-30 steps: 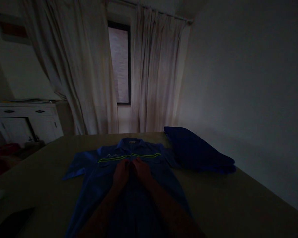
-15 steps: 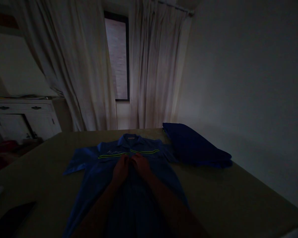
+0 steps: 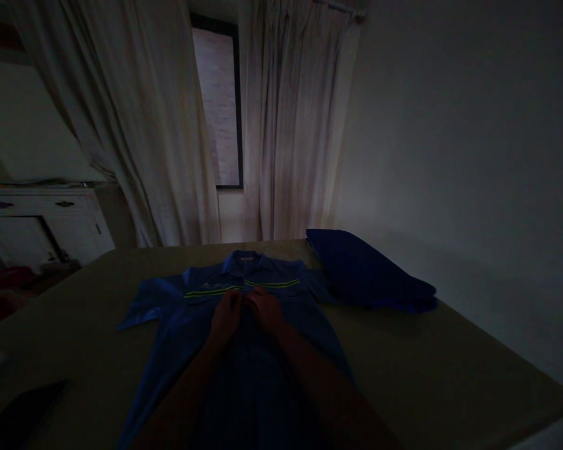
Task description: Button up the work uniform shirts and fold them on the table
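Note:
A blue short-sleeved shirt (image 3: 178, 331) lies spread face up, its collar toward the window and yellow-green stripes across the chest. Both hands meet at its front placket, just below the stripes. My left hand (image 3: 226, 314) has its fingers pinched on the cloth at the centre front. Close beside it, my right hand (image 3: 265, 309) is closed on the same placket, fingertips nearly touching the left ones. Whether a button is between the fingers is too dark and small to tell. My forearms cover part of the shirt's lower half.
A folded dark blue cloth pile (image 3: 366, 272) rests on the table (image 3: 417, 375) at right, against the shirt's sleeve. A dark flat object (image 3: 25, 412) lies at the near left. Beyond stand a white cabinet (image 3: 75, 228), curtains (image 3: 291, 125) and a wall at right.
Both hands stay at the placket with only slight finger movement. The view has shifted a little; the shirt lies as before.

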{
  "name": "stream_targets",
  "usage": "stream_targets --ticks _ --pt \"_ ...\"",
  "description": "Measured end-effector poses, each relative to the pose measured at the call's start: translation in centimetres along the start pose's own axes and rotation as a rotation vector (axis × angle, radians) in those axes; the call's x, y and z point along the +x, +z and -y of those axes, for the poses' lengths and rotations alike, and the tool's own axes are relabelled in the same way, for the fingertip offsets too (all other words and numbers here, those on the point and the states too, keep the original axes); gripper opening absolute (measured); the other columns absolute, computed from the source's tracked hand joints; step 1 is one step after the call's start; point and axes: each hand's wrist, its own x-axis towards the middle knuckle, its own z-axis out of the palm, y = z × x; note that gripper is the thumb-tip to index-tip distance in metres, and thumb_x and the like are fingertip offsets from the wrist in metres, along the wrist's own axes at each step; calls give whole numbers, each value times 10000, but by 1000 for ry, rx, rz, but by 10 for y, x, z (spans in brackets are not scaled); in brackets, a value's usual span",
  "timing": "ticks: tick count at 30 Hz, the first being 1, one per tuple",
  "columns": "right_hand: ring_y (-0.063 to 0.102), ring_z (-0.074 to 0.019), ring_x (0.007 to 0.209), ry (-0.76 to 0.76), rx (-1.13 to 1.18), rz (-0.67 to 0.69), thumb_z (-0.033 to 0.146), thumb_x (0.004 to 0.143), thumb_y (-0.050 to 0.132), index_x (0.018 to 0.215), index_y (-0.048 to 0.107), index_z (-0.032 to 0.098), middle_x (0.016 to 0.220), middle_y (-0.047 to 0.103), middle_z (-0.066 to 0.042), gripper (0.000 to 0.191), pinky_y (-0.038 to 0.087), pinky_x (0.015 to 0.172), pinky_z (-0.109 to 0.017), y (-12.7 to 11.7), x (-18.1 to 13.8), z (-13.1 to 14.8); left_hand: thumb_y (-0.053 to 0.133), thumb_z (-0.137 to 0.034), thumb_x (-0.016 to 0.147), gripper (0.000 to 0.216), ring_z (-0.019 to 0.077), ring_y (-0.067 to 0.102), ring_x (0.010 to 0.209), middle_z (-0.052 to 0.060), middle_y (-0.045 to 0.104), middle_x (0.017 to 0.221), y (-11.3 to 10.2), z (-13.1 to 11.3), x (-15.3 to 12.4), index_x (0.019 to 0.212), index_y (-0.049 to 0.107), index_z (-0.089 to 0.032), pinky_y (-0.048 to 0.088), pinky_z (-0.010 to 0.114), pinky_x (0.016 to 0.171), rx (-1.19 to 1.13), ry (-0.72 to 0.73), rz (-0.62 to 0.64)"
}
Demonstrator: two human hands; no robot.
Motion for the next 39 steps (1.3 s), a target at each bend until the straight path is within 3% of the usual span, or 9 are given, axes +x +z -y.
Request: stream_targets --ticks 5,10,19,23,27,32,36,39 --pt "629 -166 899 -56 39 -5 329 1064 367 980 685 215 1044 656 -39 348 450 782 -253 2 0 -3 489 -345 897 191 246 697 987 84 728 1009 0 5 4 972 593 -204 539 385 902 -30 -8 -18" --pt "624 -176 929 -88 50 -29 353 1004 505 1072 653 205 1074 647 -49 220 456 813 -254 5 -4 -4 534 -307 875 274 232 697 1071 98 742 1136 1 6 9 1084 643 -168 545 359 955 -72 -33 -4" --pt "621 -165 884 -133 -67 39 383 1056 404 1052 649 222 1090 636 -49 293 458 747 -243 2 -4 -1 590 -302 844 253 282 704 1056 97 773 1060 -2 4 9 1011 726 -169 535 424 977 -67 -70 -40" --pt "622 -167 899 -27 9 -36 364 1056 395 1036 667 224 1051 645 -47 307 450 784 -249 2 -3 1 616 -365 851 310 277 709 1046 95 777 1059 -3 4 10 1064 723 -167 551 417 955 -79 -54 -43" --pt "622 -175 906 56 60 -102 311 1004 500 987 669 220 1010 656 -42 193 438 794 -261 1 -3 -2 590 -391 872 337 262 712 1040 95 771 1084 -4 7 13 1084 714 -160 559 384 932 -56 2 8" --pt "611 -179 858 139 171 -222 227 901 600 923 636 199 952 648 -43 50 441 764 -266 2 1 -9 495 -287 906 326 222 702 1043 87 744 1154 -10 12 9 1154 670 -167 543 346 926 60 108 133" --pt "612 -184 870 114 267 -362 163 901 525 1028 614 194 989 650 -57 158 464 811 -294 -2 -8 -9 525 -316 909 233 259 667 1065 108 735 1090 -7 11 1 1009 692 -188 476 404 992 235 200 196" --pt "620 -198 950 -6 228 -168 199 894 576 1107 608 218 1067 659 -54 217 473 860 -307 -9 -30 -4 500 -385 944 271 270 631 1138 119 710 1150 -1 10 4 1007 692 -204 421 423 1046 340 254 219"
